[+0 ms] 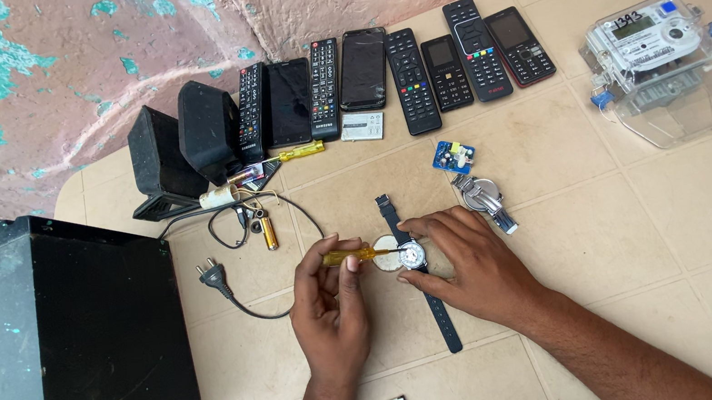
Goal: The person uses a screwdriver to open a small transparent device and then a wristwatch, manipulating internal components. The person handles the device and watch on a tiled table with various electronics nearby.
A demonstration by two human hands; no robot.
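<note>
My left hand [330,300] grips a yellow-handled screwdriver [354,253], its tip pointing right at a wristwatch [412,257] with a dark strap that lies on the beige table [653,225]. My right hand [465,259] rests on the watch, fingers pressing around its round case to hold it down. A round metal back cover [387,261] lies just left of the case, under the screwdriver shaft.
A second metal-band watch [484,197] and a small blue circuit board [453,157] lie behind. Several remotes and phones [385,72] line the far edge. An electricity meter [654,60] stands far right; black speakers [184,149], a plug cable [215,278] and a black box [56,359] at left.
</note>
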